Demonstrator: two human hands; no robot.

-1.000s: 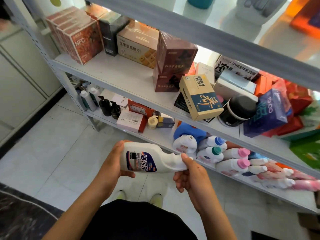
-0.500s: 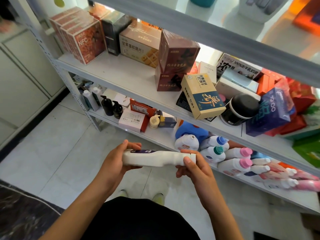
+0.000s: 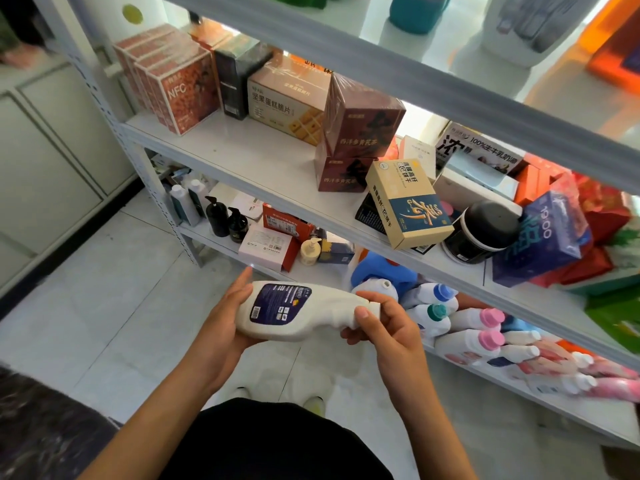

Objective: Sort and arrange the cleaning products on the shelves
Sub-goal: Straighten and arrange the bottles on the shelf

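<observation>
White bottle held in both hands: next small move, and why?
Probably carry the white bottle right and set it among the lying bottles on the lower shelf. Left hand cups its base, right hand grips its neck; it sits just in front of that cluster.

Both forearms are bare to the frame's bottom edge, with no sleeves, watch or rings showing. A black garment (image 3: 277,445) covers the torso. 2 pale, whitish shoes (image 3: 313,405) peek out below.
</observation>
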